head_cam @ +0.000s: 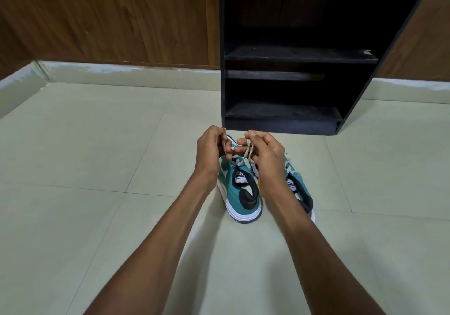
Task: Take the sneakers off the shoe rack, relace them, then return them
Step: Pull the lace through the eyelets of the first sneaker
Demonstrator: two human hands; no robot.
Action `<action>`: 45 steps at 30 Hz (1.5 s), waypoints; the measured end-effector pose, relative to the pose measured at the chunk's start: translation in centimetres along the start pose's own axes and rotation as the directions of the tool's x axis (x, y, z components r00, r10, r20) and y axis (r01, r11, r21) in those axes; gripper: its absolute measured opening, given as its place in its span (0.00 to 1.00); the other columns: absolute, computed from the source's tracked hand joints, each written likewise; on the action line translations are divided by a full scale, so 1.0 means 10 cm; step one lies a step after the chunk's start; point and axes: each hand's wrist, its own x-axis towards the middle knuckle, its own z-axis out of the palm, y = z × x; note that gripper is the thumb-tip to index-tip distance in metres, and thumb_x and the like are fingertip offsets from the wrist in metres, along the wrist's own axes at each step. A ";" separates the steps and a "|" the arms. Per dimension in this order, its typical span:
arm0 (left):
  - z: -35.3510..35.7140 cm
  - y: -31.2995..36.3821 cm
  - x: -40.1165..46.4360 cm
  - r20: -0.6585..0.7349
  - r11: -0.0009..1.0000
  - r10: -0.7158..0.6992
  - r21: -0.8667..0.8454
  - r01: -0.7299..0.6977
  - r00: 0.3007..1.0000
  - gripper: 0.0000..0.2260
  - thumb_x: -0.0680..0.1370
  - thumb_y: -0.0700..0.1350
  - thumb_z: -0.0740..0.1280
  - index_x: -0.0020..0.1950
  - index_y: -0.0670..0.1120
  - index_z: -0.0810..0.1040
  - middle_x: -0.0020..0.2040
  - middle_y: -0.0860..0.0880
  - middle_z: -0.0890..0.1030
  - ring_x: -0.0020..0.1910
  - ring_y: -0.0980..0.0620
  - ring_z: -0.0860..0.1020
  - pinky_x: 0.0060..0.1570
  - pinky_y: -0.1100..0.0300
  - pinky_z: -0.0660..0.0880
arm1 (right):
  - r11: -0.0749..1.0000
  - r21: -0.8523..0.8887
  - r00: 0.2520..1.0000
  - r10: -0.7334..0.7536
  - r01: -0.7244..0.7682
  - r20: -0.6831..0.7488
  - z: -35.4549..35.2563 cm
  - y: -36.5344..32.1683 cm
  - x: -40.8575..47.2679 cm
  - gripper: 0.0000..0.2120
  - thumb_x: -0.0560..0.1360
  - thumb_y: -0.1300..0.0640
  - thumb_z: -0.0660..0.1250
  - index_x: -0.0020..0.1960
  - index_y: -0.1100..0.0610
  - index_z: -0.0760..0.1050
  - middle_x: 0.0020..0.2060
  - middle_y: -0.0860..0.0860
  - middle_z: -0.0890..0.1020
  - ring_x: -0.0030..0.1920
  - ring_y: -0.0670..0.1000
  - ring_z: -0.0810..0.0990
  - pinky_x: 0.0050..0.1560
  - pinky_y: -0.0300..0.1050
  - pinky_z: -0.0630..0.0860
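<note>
Teal sneakers [239, 193] point toward rack [280, 120]; both hands' fingers [229, 148] pinch laces [247, 152].

You're on the floor of a home — likely an entry or a bedroom corner. The floor [85, 144] is pale glazed tile with thin grout lines, edged by a light skirting [121, 72]. Above it the walls are dark wood-grain panels [109, 17]. Against them stands a low black shoe rack [299, 55] with open shelves — household furniture, beside which sneakers [239, 193] sit on the tiles.
</note>
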 end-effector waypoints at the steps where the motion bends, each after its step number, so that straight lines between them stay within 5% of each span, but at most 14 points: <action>1: 0.00 0.00 0.00 0.027 1.000 0.014 0.021 -0.015 1.000 0.12 0.79 0.44 0.56 0.38 0.43 0.72 0.29 0.44 0.74 0.28 0.48 0.70 0.36 0.56 0.72 | 0.999 -0.040 1.000 0.006 -0.006 0.002 0.00 -0.02 0.03 0.07 0.81 0.57 0.66 0.50 0.61 0.80 0.42 0.57 0.87 0.39 0.54 0.86 0.47 0.52 0.85; 8: -0.05 -0.03 -0.01 0.085 0.984 0.085 0.151 -0.097 0.993 0.10 0.81 0.39 0.66 0.60 0.42 0.84 0.52 0.46 0.87 0.47 0.53 0.85 0.51 0.61 0.81 | 0.964 -0.265 0.995 0.059 -0.034 0.086 0.00 -0.13 0.13 0.13 0.81 0.64 0.61 0.49 0.54 0.83 0.47 0.57 0.88 0.40 0.51 0.87 0.48 0.52 0.85; 15: -0.06 -0.04 -0.03 -0.016 0.986 0.066 0.152 -0.063 0.998 0.12 0.72 0.38 0.78 0.48 0.42 0.76 0.43 0.43 0.87 0.37 0.54 0.85 0.38 0.64 0.80 | 0.965 -0.256 0.999 0.051 -0.048 0.007 -0.03 -0.08 0.13 0.07 0.79 0.66 0.68 0.57 0.61 0.75 0.39 0.51 0.85 0.29 0.43 0.84 0.32 0.39 0.81; 19: -0.06 -0.05 -0.01 -0.008 0.987 0.065 0.151 -0.063 0.998 0.08 0.71 0.37 0.78 0.49 0.39 0.85 0.42 0.45 0.88 0.39 0.54 0.85 0.41 0.64 0.80 | 0.978 -0.184 0.996 0.090 -0.093 -0.027 -0.07 -0.03 0.18 0.09 0.76 0.66 0.72 0.55 0.65 0.78 0.44 0.60 0.87 0.35 0.52 0.86 0.40 0.46 0.83; 23: -0.03 -0.03 -0.04 0.021 0.990 0.034 0.139 -0.037 0.999 0.05 0.70 0.38 0.79 0.45 0.42 0.87 0.38 0.54 0.87 0.37 0.56 0.85 0.40 0.66 0.80 | 0.987 -0.082 0.989 0.145 -0.142 0.035 -0.10 -0.02 0.16 0.05 0.76 0.69 0.70 0.50 0.64 0.83 0.39 0.61 0.87 0.36 0.57 0.85 0.47 0.51 0.84; 29: -0.06 -0.05 0.03 0.014 0.985 -0.085 0.149 0.082 0.996 0.20 0.70 0.40 0.80 0.60 0.44 0.81 0.51 0.46 0.85 0.47 0.51 0.85 0.41 0.66 0.80 | 0.984 -0.059 0.979 0.176 -0.170 0.104 -0.14 -0.04 0.15 0.11 0.77 0.67 0.64 0.43 0.62 0.85 0.37 0.60 0.86 0.38 0.58 0.84 0.53 0.59 0.82; 34: -0.09 -0.04 0.00 -0.002 0.956 0.043 0.291 -0.040 0.999 0.08 0.69 0.40 0.80 0.43 0.41 0.83 0.47 0.46 0.85 0.42 0.54 0.83 0.44 0.65 0.80 | 0.974 -0.164 0.984 0.166 -0.154 0.062 -0.12 -0.03 0.18 0.11 0.82 0.59 0.65 0.47 0.63 0.83 0.36 0.61 0.86 0.37 0.58 0.84 0.43 0.51 0.84; 37: -0.18 -0.06 0.03 0.203 0.840 0.260 0.435 -0.325 0.944 0.07 0.71 0.33 0.76 0.40 0.40 0.79 0.50 0.47 0.84 0.45 0.47 0.83 0.47 0.58 0.81 | 0.968 -0.183 0.984 0.176 -0.174 -0.005 -0.08 0.01 0.21 0.13 0.83 0.59 0.64 0.45 0.65 0.81 0.32 0.59 0.83 0.28 0.55 0.79 0.31 0.45 0.80; 40: -0.24 -0.05 0.03 0.455 0.546 0.407 0.575 -0.610 0.792 0.10 0.71 0.28 0.68 0.48 0.40 0.82 0.47 0.53 0.83 0.44 0.55 0.80 0.48 0.64 0.76 | 0.950 -0.265 0.987 0.160 -0.163 -0.032 -0.05 0.07 0.23 0.13 0.82 0.59 0.64 0.42 0.62 0.81 0.29 0.58 0.82 0.25 0.55 0.77 0.29 0.44 0.78; 43: -0.25 -0.08 0.05 0.564 0.275 0.445 0.653 -0.706 0.696 0.10 0.73 0.31 0.66 0.51 0.40 0.79 0.45 0.49 0.83 0.45 0.49 0.77 0.50 0.54 0.74 | 0.947 -0.290 0.990 0.126 -0.139 -0.062 -0.03 0.07 0.26 0.10 0.80 0.62 0.67 0.40 0.60 0.82 0.30 0.57 0.83 0.22 0.53 0.77 0.28 0.42 0.77; 45: -0.25 -0.11 0.06 0.571 0.207 0.472 0.669 -0.714 0.672 0.06 0.74 0.33 0.66 0.48 0.42 0.76 0.45 0.50 0.83 0.45 0.47 0.78 0.51 0.52 0.72 | 0.952 -0.271 0.990 0.122 -0.139 -0.077 -0.03 0.07 0.27 0.08 0.77 0.65 0.68 0.41 0.60 0.82 0.35 0.57 0.85 0.25 0.53 0.77 0.28 0.43 0.77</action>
